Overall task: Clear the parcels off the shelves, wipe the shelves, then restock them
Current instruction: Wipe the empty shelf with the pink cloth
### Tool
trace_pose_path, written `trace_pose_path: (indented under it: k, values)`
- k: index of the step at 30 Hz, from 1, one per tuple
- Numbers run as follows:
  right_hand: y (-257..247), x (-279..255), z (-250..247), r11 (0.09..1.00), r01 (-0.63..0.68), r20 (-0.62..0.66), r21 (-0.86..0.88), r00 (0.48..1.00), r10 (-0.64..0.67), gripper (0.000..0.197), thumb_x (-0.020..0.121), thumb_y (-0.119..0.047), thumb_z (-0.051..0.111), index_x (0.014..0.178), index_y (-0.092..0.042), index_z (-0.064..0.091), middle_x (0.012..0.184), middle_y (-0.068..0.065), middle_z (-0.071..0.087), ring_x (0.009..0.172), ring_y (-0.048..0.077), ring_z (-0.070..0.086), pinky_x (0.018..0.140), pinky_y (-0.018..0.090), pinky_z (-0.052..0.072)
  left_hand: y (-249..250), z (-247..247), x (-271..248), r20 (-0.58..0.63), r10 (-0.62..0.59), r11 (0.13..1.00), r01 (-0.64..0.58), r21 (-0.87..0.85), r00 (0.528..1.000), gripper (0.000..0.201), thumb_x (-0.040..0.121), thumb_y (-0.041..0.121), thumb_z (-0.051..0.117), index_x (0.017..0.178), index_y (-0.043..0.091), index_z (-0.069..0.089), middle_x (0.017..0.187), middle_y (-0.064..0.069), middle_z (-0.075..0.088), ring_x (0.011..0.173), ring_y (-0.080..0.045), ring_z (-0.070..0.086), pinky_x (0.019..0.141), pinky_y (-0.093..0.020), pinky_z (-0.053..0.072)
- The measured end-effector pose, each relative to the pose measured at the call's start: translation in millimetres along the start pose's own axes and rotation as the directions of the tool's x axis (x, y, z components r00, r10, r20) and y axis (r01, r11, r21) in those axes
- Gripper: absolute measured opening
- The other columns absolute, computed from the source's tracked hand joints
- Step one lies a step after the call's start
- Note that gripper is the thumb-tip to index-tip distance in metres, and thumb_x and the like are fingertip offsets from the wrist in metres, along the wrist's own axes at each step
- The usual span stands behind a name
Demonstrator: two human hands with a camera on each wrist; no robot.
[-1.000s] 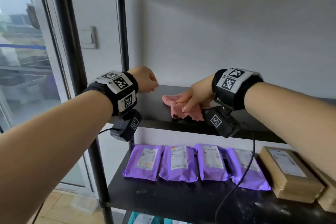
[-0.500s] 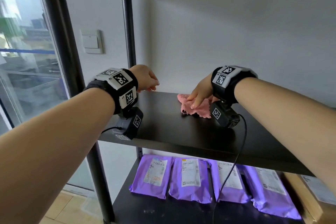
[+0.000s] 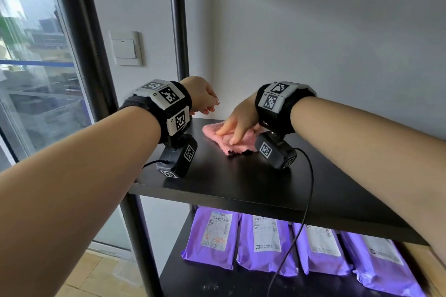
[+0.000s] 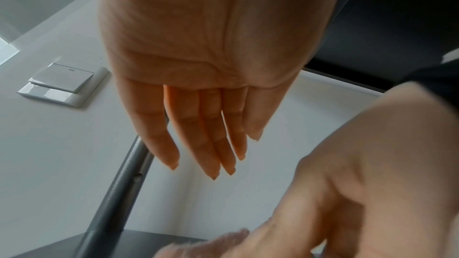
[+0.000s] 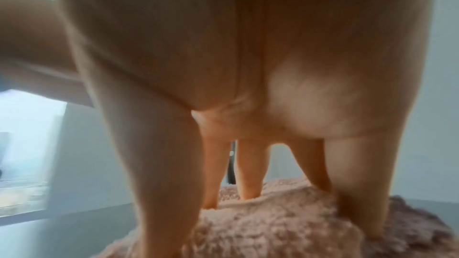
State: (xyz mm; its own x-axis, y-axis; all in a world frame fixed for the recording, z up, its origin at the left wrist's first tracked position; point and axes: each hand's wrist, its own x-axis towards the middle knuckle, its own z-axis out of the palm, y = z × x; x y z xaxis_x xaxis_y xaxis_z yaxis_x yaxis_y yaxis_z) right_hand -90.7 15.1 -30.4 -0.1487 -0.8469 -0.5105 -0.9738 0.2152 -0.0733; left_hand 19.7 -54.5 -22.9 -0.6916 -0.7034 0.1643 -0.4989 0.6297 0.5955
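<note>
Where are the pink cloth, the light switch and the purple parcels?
pink cloth [image 3: 237, 146]: head view, its front fold.
light switch [image 3: 124, 48]: head view, middle of its rocker.
purple parcels [image 3: 265, 246]: head view, second parcel's label.

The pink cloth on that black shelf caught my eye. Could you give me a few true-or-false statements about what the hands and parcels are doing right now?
1. The right hand presses the pink cloth flat onto the upper shelf. True.
2. The left hand holds a purple parcel. False: it holds nothing, its fingers relaxed above the shelf.
3. Purple parcels lie in a row on the shelf below. True.
4. Parcels are stacked on the shelf being wiped. False: only the cloth and the hands are seen on it.
5. A light switch sits on the wall left of the shelf post. True.
</note>
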Motion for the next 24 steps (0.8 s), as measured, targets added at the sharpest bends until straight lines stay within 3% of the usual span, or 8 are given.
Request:
trace_pose_path:
  k: [3, 7, 12, 14, 16, 19, 23, 24]
  values:
    - [-11.2, -17.1, 5.4, 0.985, 0.051, 0.002, -0.165, 0.999, -0.051, 0.058, 0.092, -0.036, 0.056, 0.143, -0.043, 0.028, 0.155, -0.008, 0.021, 0.138, 0.02, 0.03, 0.115, 0.041, 0.023, 2.8, -0.4, 2.7, -0.004, 0.009, 1.0, -0.009, 0.01, 1.0, 0.016, 0.094, 0.019, 0.05, 0.098, 0.015, 0.066, 0.081, 0.005, 0.066, 0.069, -0.003, 0.06, 0.068, -0.022, 0.049]
    - [-0.6, -42.3, 13.9, 0.983, 0.016, -0.033, -0.183, 0.999, -0.023, 0.054, 0.092, -0.034, 0.056, 0.139, -0.046, 0.034, 0.153, -0.009, 0.028, 0.13, 0.014, 0.041, 0.112, 0.032, 0.03, 8.8, 1.3, 5.2, 0.035, 0.034, 0.999, -0.035, 0.006, 0.999, 0.016, 0.095, 0.02, 0.051, 0.084, 0.017, 0.062, 0.087, 0.001, 0.066, 0.068, -0.004, 0.059, 0.063, -0.021, 0.047]
    - [31.1, -50.3, 8.4, 0.974, -0.167, -0.037, -0.156, 0.986, 0.163, 0.056, 0.097, -0.023, 0.05, 0.148, -0.028, 0.026, 0.083, -0.027, 0.067, 0.047, -0.014, 0.048, 0.051, 0.001, 0.036, 12.6, 1.8, 3.4, 0.064, 0.051, 0.999, -0.051, -0.01, 0.997, 0.013, 0.095, 0.019, 0.052, 0.096, 0.014, 0.063, 0.079, 0.005, 0.063, 0.069, -0.004, 0.059, 0.062, -0.022, 0.046]
    - [33.4, -44.7, 6.2, 0.964, -0.212, -0.04, -0.159, 0.977, 0.208, 0.06, 0.1, -0.018, 0.042, 0.151, -0.015, 0.012, 0.122, -0.011, 0.057, 0.082, -0.018, 0.056, 0.053, 0.0, 0.039, 11.4, 0.0, 2.6, 0.071, 0.058, 0.998, -0.058, -0.006, 0.996, 0.014, 0.095, 0.018, 0.05, 0.098, 0.014, 0.063, 0.078, 0.005, 0.063, 0.07, -0.004, 0.059, 0.063, -0.022, 0.047]
    - [29.4, -37.0, 5.4, 0.958, -0.228, -0.054, -0.173, 0.974, 0.222, 0.059, 0.101, -0.018, 0.037, 0.151, -0.009, 0.005, 0.153, 0.004, 0.026, 0.134, 0.007, 0.034, 0.082, 0.007, 0.036, 10.1, -1.2, 2.3, 0.073, 0.06, 0.998, -0.061, -0.001, 0.995, 0.015, 0.095, 0.017, 0.048, 0.095, 0.015, 0.063, 0.078, 0.006, 0.063, 0.07, -0.004, 0.06, 0.063, -0.022, 0.047]
    - [16.5, -31.8, 4.2, 0.977, -0.186, -0.043, -0.107, 0.982, 0.182, 0.057, 0.101, -0.021, 0.039, 0.151, -0.015, 0.014, 0.156, 0.007, 0.019, 0.138, 0.016, 0.028, 0.097, 0.019, 0.031, 11.0, 0.8, 3.8, 0.076, 0.064, 0.998, -0.065, 0.007, 0.995, 0.016, 0.096, 0.017, 0.047, 0.091, 0.016, 0.062, 0.079, 0.006, 0.064, 0.073, -0.006, 0.061, 0.064, -0.022, 0.047]
    - [24.4, -38.4, 3.7, 0.985, -0.154, -0.016, -0.075, 0.988, 0.153, 0.059, 0.098, -0.024, 0.046, 0.149, -0.026, 0.016, 0.095, -0.016, 0.072, 0.059, -0.018, 0.057, 0.073, 0.007, 0.038, 16.9, 10.8, 12.8, 0.114, 0.085, 0.996, -0.087, 0.007, 0.99, 0.018, 0.096, 0.018, 0.048, 0.084, 0.018, 0.062, 0.078, 0.007, 0.063, 0.071, -0.005, 0.06, 0.064, -0.021, 0.045]
    - [29.6, -40.0, 3.9, 0.98, -0.185, -0.023, -0.074, 0.983, 0.183, 0.06, 0.098, -0.026, 0.046, 0.15, -0.026, 0.015, 0.094, -0.016, 0.073, 0.069, -0.015, 0.061, 0.073, 0.006, 0.037, 19.3, 13.7, 15.6, 0.127, 0.095, 0.995, -0.097, 0.007, 0.987, 0.019, 0.095, 0.018, 0.048, 0.081, 0.02, 0.061, 0.077, 0.008, 0.063, 0.07, -0.004, 0.059, 0.064, -0.022, 0.045]
